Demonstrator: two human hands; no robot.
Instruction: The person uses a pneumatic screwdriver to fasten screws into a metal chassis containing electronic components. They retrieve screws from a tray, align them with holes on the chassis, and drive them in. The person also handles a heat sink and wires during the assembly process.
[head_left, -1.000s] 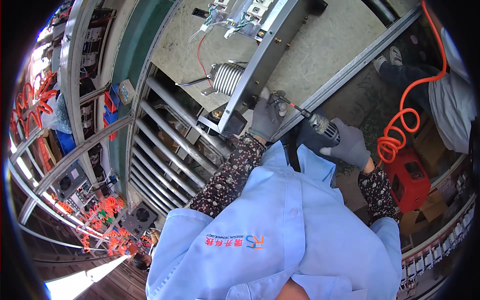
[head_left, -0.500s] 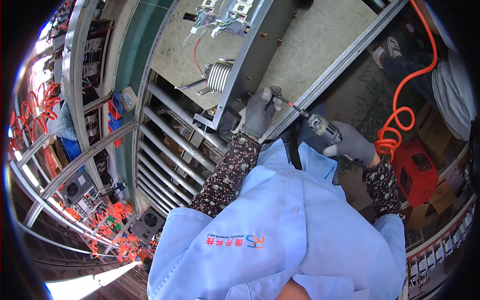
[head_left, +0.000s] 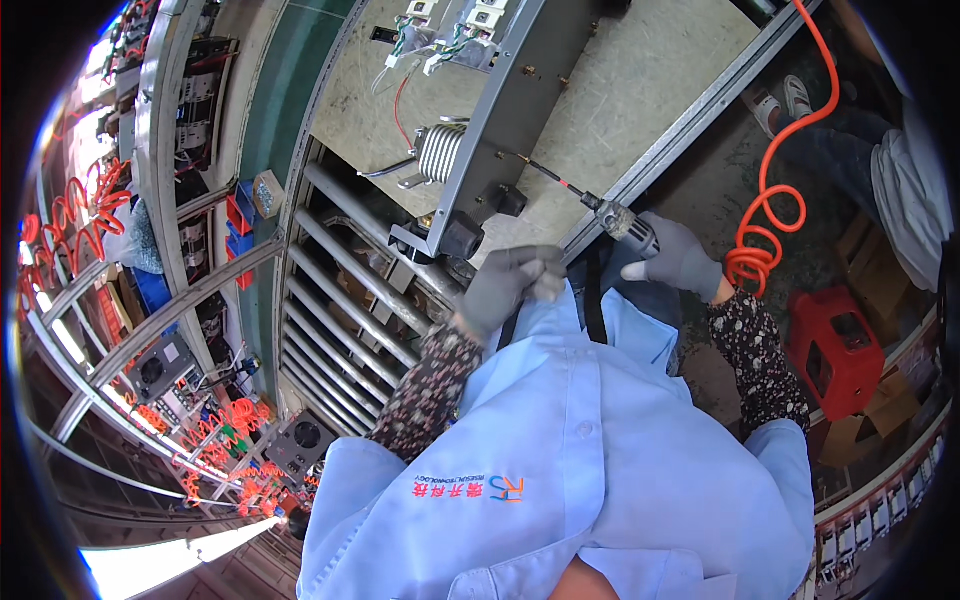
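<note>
My right hand [head_left: 682, 262], in a grey glove, is wrapped round a power screwdriver [head_left: 626, 229]. Its long bit [head_left: 545, 171] reaches leftward to the side of a grey metal panel [head_left: 505, 130], with the tip at or against a spot low on that face. My gloved left hand [head_left: 508, 286] hangs near my shirt front, below the panel's near end. Its fingers are curled together; whether anything small is in them is hidden. Black rubber feet [head_left: 462, 236] stick out from the panel close to that hand. Behind the panel sits a ribbed metal coil-like part [head_left: 440, 152] with wires.
The panel stands on a worn board [head_left: 640, 90] edged by a metal rail [head_left: 690, 130]. Metal rollers [head_left: 350, 270] run at the left. An orange coiled air hose [head_left: 770, 215] hangs at the right, near a red case [head_left: 835, 350] and another person's legs [head_left: 825, 150].
My left hand has left the bit and drawn back toward my body. The screwdriver has shifted left, bringing its bit tip to the panel's side.
</note>
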